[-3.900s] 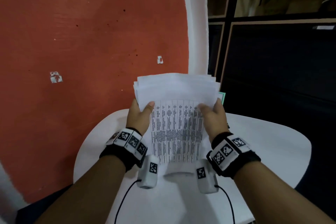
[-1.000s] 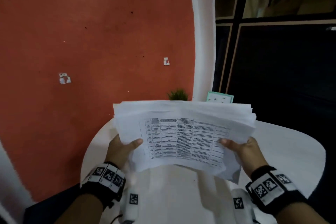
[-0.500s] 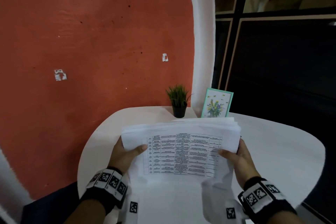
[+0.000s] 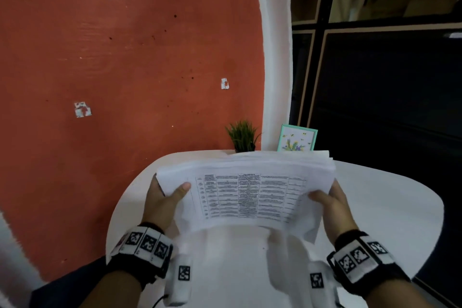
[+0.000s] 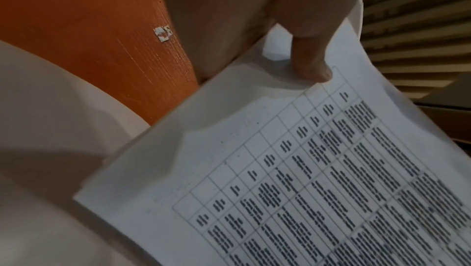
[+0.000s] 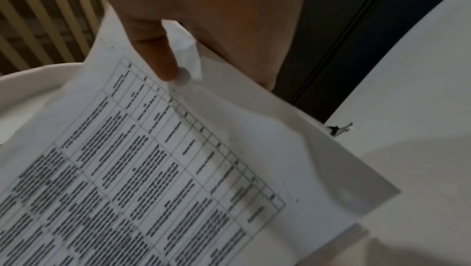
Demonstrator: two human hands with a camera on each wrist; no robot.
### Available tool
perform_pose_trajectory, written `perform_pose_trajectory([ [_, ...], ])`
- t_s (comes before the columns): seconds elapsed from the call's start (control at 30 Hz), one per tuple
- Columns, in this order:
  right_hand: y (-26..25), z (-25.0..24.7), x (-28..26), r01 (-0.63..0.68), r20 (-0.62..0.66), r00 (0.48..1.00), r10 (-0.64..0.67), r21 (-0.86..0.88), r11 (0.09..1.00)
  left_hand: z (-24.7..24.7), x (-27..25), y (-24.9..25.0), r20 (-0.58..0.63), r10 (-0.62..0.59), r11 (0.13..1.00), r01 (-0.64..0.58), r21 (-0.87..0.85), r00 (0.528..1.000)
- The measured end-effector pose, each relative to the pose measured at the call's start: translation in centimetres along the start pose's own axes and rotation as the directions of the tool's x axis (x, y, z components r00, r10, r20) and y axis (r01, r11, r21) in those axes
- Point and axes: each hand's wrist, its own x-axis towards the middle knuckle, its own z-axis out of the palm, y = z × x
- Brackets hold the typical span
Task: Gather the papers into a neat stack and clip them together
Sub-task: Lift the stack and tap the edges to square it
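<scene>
The papers (image 4: 246, 195) (printed table uppermost) are held above the white bench (image 4: 390, 207), lower and flatter than a second ago. The left hand (image 4: 162, 199) and right hand (image 4: 332, 204) pinch the side edges, thumbs on top. The plant (image 4: 242, 136) and framed picture (image 4: 297, 138) show behind again.

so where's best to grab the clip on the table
The clip lies on the white table, partly hidden behind the edge of the papers, with its metal handles pointing away from them. Probably pinch those handles, coming from the open table side with the right hand once it frees up.
</scene>
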Motion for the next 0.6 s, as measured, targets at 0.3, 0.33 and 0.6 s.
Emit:
perform_pose_trajectory([
  [0.3,-0.8,0.8,-0.9,0.067,-0.040,0.997,-0.070,-0.069,0.995,0.9,-0.5,0.0,-0.037,0.030,0.992,-0.025,0.124,0.999],
  [0.33,-1.3,0.8,-0.6,0.082,-0.049,0.995,-0.085,-0.070,0.994,0.9,-0.2,0.6,-0.049,0.038,0.991,-0.032,0.127,0.998],
  [0.6,1.9,-0.4,-1.4,-0.148,-0.020,0.989,0.146,-0.175,0.973,-0.3,-1.2,-2.1,0.017,-0.104,0.986,0.101,0.129,0.994],
])
